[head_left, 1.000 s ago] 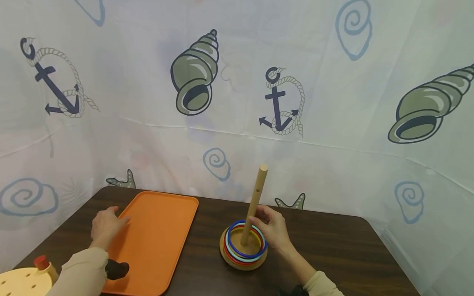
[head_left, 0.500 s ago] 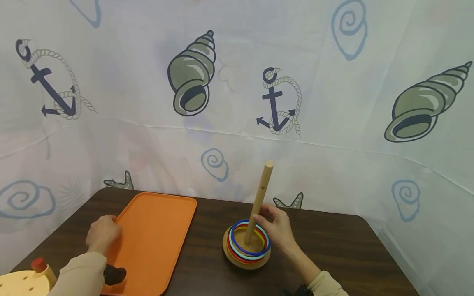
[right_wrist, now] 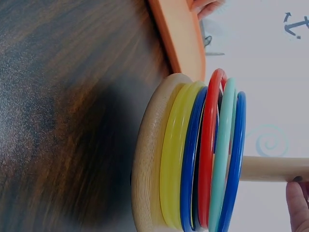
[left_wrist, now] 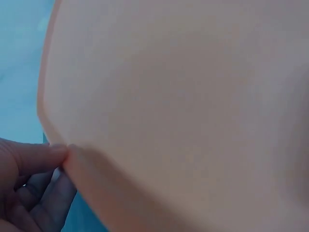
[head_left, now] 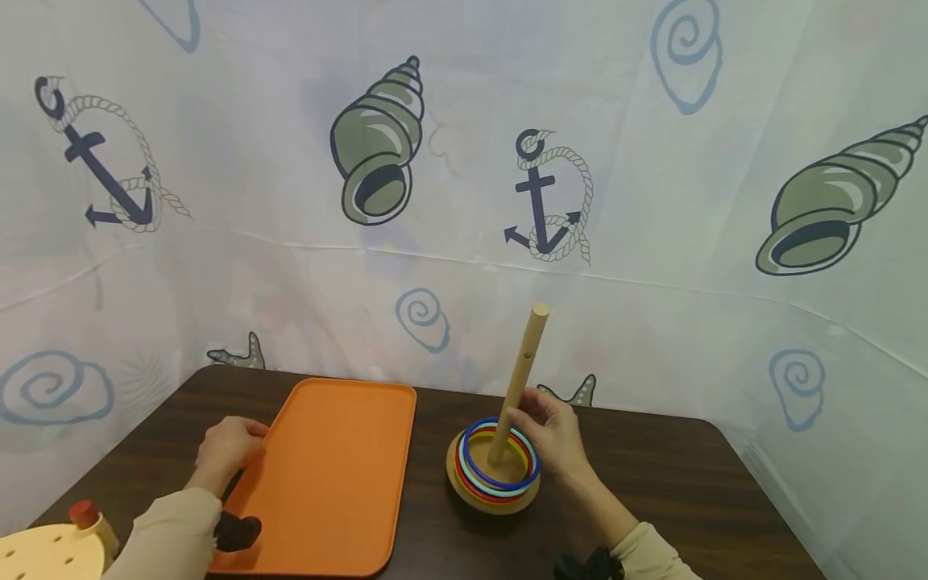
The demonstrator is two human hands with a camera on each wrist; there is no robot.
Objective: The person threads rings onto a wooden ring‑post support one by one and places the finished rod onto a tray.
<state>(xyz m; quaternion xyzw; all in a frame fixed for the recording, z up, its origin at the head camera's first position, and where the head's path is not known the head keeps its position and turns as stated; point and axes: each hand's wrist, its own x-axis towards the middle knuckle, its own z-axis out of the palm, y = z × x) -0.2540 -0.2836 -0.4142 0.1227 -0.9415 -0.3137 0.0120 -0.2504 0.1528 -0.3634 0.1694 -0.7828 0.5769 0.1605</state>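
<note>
My left hand [head_left: 228, 453] pinches the left rim of an orange tray [head_left: 333, 475] between thumb and fingers; the left wrist view shows the thumb [left_wrist: 41, 158] over the tray's edge. On the right, my right hand [head_left: 557, 435] grips the wooden peg [head_left: 524, 366] of a ring toss stand, which leans to the right. Yellow, blue, red and mint rings are stacked around the peg above the round wooden base [right_wrist: 148, 164], with a blue ring [right_wrist: 236, 159] outermost. A dark shadow lies under the base; whether it touches the table is unclear.
A pale yellow round board with holes [head_left: 51, 556] and a red-topped peg [head_left: 84, 514] sits at the lower left. Dark wood table [head_left: 674, 483] extends to the right of the stand. A printed curtain [head_left: 464, 266] hangs behind the table's back edge.
My left hand has come down onto the tray's rim, and the tray has shifted right. The ring stand has moved right and slightly up in my right hand, leaning more.
</note>
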